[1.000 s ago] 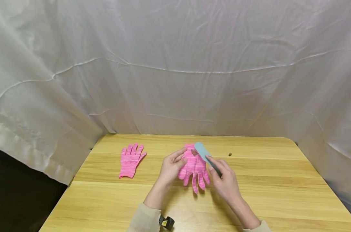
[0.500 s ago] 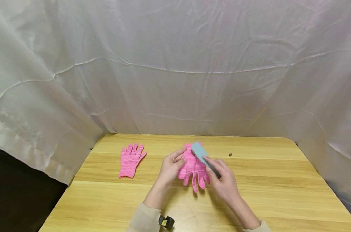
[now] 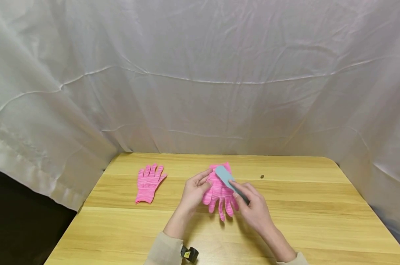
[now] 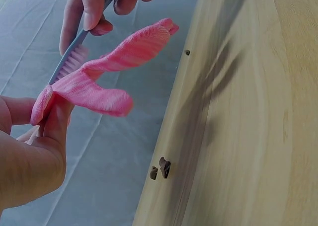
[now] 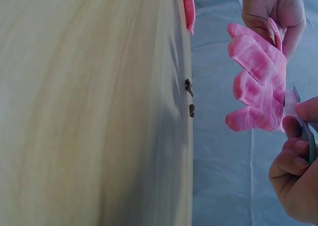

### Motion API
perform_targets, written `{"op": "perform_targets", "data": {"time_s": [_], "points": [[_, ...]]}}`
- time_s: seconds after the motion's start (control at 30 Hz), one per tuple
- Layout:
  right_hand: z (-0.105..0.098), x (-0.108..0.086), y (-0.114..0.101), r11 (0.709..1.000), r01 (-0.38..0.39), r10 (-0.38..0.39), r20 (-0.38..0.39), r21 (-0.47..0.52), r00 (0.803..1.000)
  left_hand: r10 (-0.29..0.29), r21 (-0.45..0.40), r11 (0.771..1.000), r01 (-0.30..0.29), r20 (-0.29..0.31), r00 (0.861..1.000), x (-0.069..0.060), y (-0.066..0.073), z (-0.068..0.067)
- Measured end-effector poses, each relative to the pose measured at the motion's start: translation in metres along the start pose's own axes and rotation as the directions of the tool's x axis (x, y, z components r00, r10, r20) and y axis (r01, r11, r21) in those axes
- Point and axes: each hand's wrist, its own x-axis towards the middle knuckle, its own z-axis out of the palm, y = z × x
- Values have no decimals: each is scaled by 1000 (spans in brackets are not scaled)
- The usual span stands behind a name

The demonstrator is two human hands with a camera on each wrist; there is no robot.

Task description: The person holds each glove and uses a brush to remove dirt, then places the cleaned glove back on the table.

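Observation:
A pink knitted glove (image 3: 221, 193) is held above the table, its fingers hanging toward me. My left hand (image 3: 192, 191) pinches the glove's edge between thumb and fingers, as the left wrist view shows. In my right hand (image 3: 257, 209) is the handle of a blue-grey brush (image 3: 224, 175), its head lying slantwise over the glove near the cuff. Pale bristles (image 4: 74, 62) meet the fabric in the left wrist view. The part of the glove beneath the brush head is hidden.
A second pink glove (image 3: 147, 184) lies flat at the left of the wooden table (image 3: 319, 221). One dark crumb (image 3: 262, 176) sits to the right. Two dark lumps show in the left wrist view, the larger lump (image 4: 164, 167) foremost. A grey curtain (image 3: 200, 103) stands behind.
The brush head has slid left and slightly toward me across the glove. A brown patch visible on the glove one second ago is out of sight now. My left hand has stayed put.

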Motion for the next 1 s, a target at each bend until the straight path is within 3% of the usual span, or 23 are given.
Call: {"op": "perform_targets", "data": {"time_s": [1.0], "points": [[-2, 1, 2, 999, -23, 20, -56, -47, 998, 21, 21, 1000, -21, -1, 1000, 0, 1, 1]]}}
